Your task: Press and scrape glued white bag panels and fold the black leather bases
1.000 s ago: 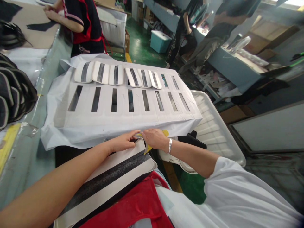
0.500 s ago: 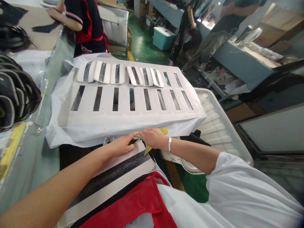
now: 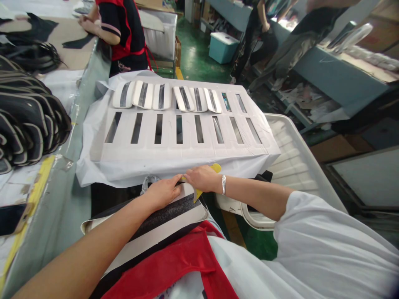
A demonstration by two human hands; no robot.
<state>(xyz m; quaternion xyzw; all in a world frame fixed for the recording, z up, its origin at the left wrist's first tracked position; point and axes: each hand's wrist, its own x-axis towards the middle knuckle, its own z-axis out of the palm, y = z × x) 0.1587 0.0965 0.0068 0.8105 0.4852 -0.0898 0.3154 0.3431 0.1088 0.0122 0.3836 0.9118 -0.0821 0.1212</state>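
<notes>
Across my lap lies a long white panel (image 3: pixel 174 226) with a dark grey stripe down its middle and black material along its sides. My left hand (image 3: pixel 162 193) is closed on the far edge of the panel near its right end, thumb and fingers pinching there. My right hand (image 3: pixel 201 178) grips a flat yellow scraper (image 3: pixel 215 167); one end sticks out above the knuckles and a pointed corner shows below, over the end of the stripe. The fingertips of both hands meet at the panel's corner, and what lies between them is hidden.
Ahead stands a white-covered table (image 3: pixel 187 151) with slots and several small striped pads (image 3: pixel 160 96). Stacked black pieces (image 3: pixel 34 116) and a phone (image 3: pixel 14 218) lie on the left bench. A white tub (image 3: pixel 299 166) is at right. Co-workers stand beyond, one in a red apron (image 3: pixel 127 37).
The view has swung left, so the surroundings sit further right and the phone has come into sight. Both hands keep their hold at the panel's corner, with the left hand slightly shifted.
</notes>
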